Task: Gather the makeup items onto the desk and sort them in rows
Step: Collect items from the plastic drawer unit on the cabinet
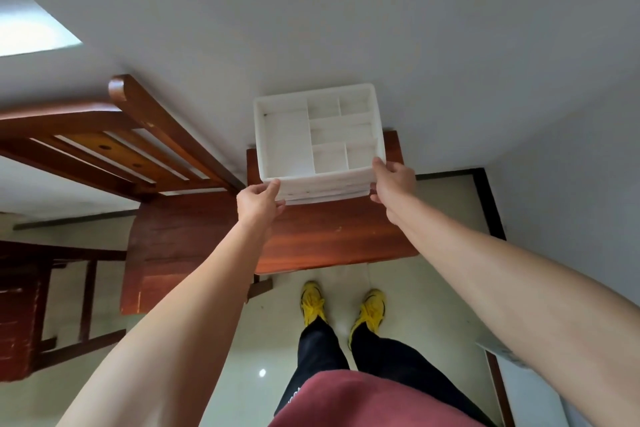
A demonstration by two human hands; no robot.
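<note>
A white plastic organizer (287, 139) with several open, empty-looking compartments on top and drawer fronts below stands at the back of a small reddish wooden desk (332, 236), against the white wall. My left hand (259, 201) grips its front left corner. My right hand (393, 184) grips its front right corner, thumb on the top rim. No loose makeup items show.
A wooden chair (138, 146) with a slatted back stands to the left, touching the desk. Darker wooden furniture (31, 305) sits at far left. My yellow shoes (343, 308) are on the pale tiled floor in front of the desk. A white wall runs behind.
</note>
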